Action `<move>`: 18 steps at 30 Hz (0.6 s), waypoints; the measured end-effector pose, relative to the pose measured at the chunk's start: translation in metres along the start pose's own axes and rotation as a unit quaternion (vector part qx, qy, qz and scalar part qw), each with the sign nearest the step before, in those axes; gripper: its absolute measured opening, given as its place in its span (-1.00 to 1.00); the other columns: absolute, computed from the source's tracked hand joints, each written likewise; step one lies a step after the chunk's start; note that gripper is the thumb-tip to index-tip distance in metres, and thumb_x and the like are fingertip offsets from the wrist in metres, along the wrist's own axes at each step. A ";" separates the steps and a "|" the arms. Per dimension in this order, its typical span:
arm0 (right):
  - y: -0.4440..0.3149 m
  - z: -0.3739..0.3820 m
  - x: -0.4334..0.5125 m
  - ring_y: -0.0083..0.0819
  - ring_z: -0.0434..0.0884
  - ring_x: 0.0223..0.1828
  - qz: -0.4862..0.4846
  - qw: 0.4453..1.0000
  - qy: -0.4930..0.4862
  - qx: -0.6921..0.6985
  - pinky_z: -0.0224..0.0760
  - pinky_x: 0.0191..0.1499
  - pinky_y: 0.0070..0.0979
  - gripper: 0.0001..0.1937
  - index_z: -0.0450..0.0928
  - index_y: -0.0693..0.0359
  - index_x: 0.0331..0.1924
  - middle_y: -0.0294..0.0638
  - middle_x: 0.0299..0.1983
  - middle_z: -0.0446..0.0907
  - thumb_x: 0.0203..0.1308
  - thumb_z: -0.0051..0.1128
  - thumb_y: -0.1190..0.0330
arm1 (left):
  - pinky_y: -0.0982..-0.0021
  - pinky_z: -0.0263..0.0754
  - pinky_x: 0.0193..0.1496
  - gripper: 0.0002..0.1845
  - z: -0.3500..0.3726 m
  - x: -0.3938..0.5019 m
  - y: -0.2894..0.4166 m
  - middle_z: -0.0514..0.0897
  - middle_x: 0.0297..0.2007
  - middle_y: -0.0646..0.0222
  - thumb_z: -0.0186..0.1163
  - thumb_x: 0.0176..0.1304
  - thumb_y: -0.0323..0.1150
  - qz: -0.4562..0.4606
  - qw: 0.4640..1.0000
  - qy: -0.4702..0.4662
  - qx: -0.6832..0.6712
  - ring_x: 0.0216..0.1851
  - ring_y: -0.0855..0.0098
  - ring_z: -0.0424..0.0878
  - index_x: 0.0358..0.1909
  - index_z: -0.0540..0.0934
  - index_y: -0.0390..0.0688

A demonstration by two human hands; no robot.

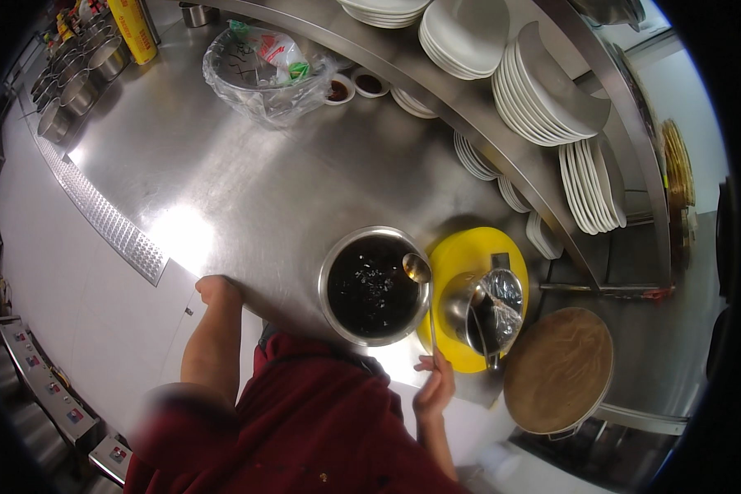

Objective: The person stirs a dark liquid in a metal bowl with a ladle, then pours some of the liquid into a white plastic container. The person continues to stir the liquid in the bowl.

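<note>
In my right hand (pixel 433 384) is the long handle of a metal ladle (pixel 416 268). Its small bowl sits above the right rim of a round steel bowl (pixel 323 290). Dark, glossy liquid (pixel 370 290) with floating bubbles fills much of that bowl. My left hand (pixel 218 290) rests at the front edge of the steel counter (pixel 272 204), its fingers curled and mostly hidden. Right of the bowl, a steel pot (pixel 460 312) stands on a yellow round board (pixel 478 244). Clear plastic film (pixel 506 302) partly covers the pot, and another handled utensil (pixel 483 339) leans in it.
A large pot of brown liquid (pixel 559 370) stands at the right. White plates (pixel 531 105) are stacked on the steel shelf (pixel 469 117) above the counter. Farther back are a plastic-lined bowl (pixel 253 68), sauce dishes (pixel 370 83) and several steel containers (pixel 77 89).
</note>
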State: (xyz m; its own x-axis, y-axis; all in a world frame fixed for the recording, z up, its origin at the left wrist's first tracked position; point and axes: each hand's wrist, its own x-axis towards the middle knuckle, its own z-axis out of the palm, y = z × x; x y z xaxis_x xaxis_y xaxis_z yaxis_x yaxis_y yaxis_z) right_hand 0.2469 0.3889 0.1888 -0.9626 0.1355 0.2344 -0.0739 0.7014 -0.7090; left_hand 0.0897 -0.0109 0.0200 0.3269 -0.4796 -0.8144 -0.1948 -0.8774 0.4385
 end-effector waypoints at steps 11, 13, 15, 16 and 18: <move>0.003 0.040 -0.010 -0.38 0.60 -0.38 0.326 0.872 0.094 0.353 0.54 -0.21 -0.43 -0.55 0.37 0.44 0.24 0.01 -0.26 0.62 0.56 -0.34 0.22 | 0.16 0.36 0.34 -0.34 -0.001 -0.011 0.000 0.52 0.26 0.03 -0.33 0.41 -0.14 0.011 1.000 0.013 0.005 0.25 0.05 0.49 0.26 0.44 -0.47; 0.000 0.039 -0.007 -0.38 0.58 -0.41 0.376 0.832 0.118 0.391 0.54 -0.25 -0.43 -0.53 0.35 0.44 0.24 0.01 -0.27 0.62 0.57 -0.36 0.18 | 0.15 0.33 0.36 -0.33 -0.002 -0.012 0.001 0.49 0.29 0.02 -0.31 0.40 -0.14 0.014 1.000 0.003 -0.002 0.28 0.03 0.47 0.29 0.40 -0.49; -0.008 0.031 -0.004 -0.39 0.56 -0.43 0.398 0.819 0.138 0.389 0.54 -0.28 -0.42 -0.52 0.35 0.44 0.23 0.01 -0.29 0.62 0.57 -0.36 0.17 | 0.14 0.33 0.36 -0.33 -0.001 -0.010 -0.001 0.48 0.30 0.02 -0.30 0.39 -0.14 0.027 1.000 0.000 0.002 0.28 0.02 0.47 0.29 0.39 -0.50; -0.012 0.027 -0.004 -0.38 0.56 -0.43 0.382 0.829 0.137 0.385 0.55 -0.28 -0.42 -0.51 0.36 0.44 0.22 0.01 -0.30 0.62 0.57 -0.36 0.16 | 0.15 0.32 0.37 -0.33 -0.001 -0.010 -0.001 0.48 0.30 0.02 -0.30 0.39 -0.14 0.031 1.000 -0.001 0.008 0.28 0.02 0.46 0.29 0.40 -0.50; -0.017 0.015 -0.004 -0.35 0.58 -0.42 0.349 0.848 0.134 0.375 0.55 -0.30 -0.42 -0.51 0.37 0.44 0.21 0.02 -0.31 0.62 0.58 -0.35 0.14 | 0.15 0.31 0.37 -0.33 -0.002 -0.011 0.000 0.48 0.30 0.01 -0.30 0.38 -0.14 0.036 0.999 -0.002 0.019 0.29 0.02 0.46 0.28 0.40 -0.50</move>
State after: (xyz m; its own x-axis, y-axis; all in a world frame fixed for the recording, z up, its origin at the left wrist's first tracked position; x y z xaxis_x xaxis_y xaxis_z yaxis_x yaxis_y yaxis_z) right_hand 0.2479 0.3659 0.1901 -0.7541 0.5584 -0.3457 0.2482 -0.2450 -0.9372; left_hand 0.0877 -0.0055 0.0292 0.3068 -0.5410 -0.7831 -0.2519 -0.8395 0.4814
